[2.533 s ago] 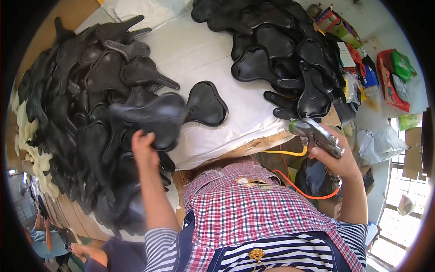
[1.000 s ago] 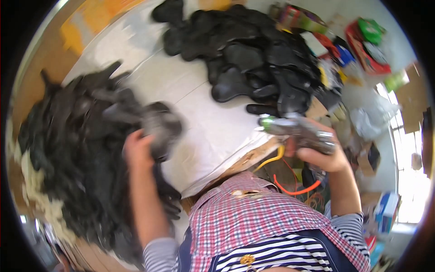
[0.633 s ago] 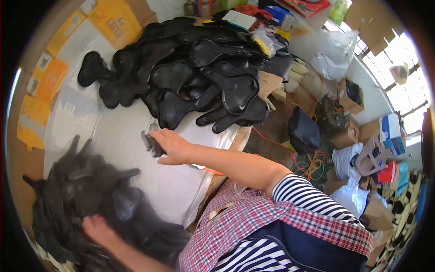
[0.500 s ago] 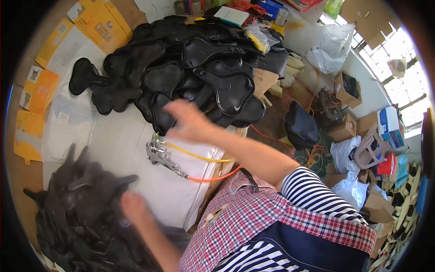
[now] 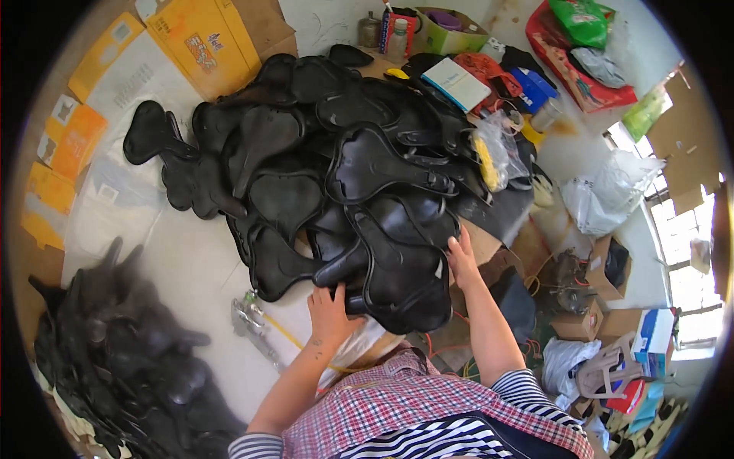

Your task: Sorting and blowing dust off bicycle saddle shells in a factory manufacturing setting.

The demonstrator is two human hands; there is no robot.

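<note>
A heap of black bicycle saddles [image 5: 287,199] covers the middle of the work surface. My left hand [image 5: 327,312] reaches in at the near edge of the heap, fingers apart and touching the narrow nose of one saddle. On the other side, my right hand [image 5: 462,262] has hold of the right edge of the nearest saddle [image 5: 405,279], its far fingers partly hidden. Left of my left forearm lies a metal spray gun [image 5: 256,325] with a yellow hose [image 5: 284,333], neither hand on it.
A second pile of black pieces [image 5: 122,352] lies at the near left. Yellow cardboard [image 5: 202,50] borders the far left side. A white-blue box [image 5: 456,83], a clear bag [image 5: 501,145] and a bottle [image 5: 397,42] stand behind the heap. Cartons [image 5: 579,319] and hoses lie on the floor at right.
Both hands have moved to the near saddles, the left from beside the left pile, the right from above the spray gun. The view has shifted, and the near saddles sit closer to me.
</note>
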